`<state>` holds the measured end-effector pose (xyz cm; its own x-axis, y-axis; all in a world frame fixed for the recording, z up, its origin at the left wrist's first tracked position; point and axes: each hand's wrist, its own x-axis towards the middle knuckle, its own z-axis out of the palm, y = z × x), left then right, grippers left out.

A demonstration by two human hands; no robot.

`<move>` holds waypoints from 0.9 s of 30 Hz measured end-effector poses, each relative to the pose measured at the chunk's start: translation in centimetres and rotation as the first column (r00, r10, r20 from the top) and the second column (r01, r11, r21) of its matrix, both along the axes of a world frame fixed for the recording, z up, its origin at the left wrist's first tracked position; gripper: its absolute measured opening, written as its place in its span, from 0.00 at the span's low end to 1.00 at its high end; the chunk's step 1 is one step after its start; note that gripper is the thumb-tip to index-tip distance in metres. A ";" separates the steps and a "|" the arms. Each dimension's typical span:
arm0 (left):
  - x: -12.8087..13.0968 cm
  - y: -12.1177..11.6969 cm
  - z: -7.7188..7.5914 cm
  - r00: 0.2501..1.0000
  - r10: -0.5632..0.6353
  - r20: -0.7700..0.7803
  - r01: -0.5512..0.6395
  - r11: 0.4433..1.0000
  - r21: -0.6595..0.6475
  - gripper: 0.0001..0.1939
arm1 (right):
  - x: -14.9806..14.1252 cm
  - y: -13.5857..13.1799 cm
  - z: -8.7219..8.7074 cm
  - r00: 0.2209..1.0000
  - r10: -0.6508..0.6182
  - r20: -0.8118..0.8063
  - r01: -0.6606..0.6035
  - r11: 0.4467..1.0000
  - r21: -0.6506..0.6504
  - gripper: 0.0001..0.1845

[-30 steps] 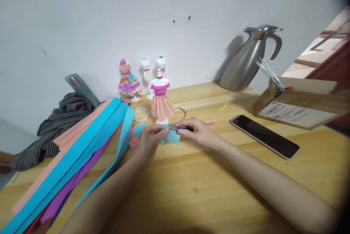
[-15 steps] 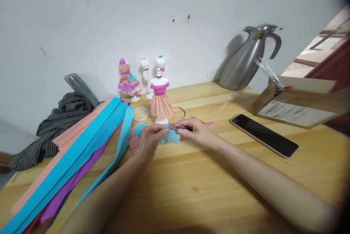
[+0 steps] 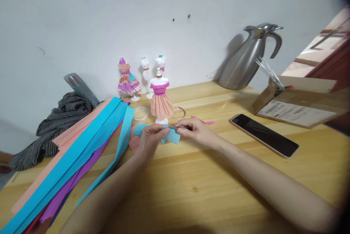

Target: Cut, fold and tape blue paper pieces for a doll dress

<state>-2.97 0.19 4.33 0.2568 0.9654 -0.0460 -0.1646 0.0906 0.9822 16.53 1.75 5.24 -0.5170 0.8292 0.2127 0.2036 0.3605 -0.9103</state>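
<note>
My left hand [image 3: 151,138] pinches a small piece of blue crepe paper [image 3: 172,136] just above the wooden table [image 3: 207,186]. My right hand [image 3: 195,131] is closed on small scissors [image 3: 177,127], whose blades meet the paper's upper edge. Right behind my hands stands a small mannequin [image 3: 160,97] in a pink top and peach paper skirt.
Long strips of blue, peach and purple crepe paper [image 3: 82,150] lie at the left. Tape rolls [image 3: 140,113], more small mannequins [image 3: 128,80], a striped cloth [image 3: 58,117], a steel jug [image 3: 246,59], a phone [image 3: 264,135] and an open cardboard box [image 3: 298,108] surround the work spot.
Almost nothing has moved. My right hand has closed a little tighter round the scissors, hiding more of the blue handle.
</note>
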 end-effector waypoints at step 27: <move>0.4 -0.2 0.3 1.000 -0.013 0.020 0.011 0.998 0.056 0.12 | -0.3 -0.6 0.5 0.994 -0.066 0.086 0.062 0.997 0.056 0.15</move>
<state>-2.55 0.04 4.60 0.2687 0.9631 0.0131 -0.1842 0.0381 0.9822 16.19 1.19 5.75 -0.4817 0.8500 0.2134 0.3058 0.3912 -0.8680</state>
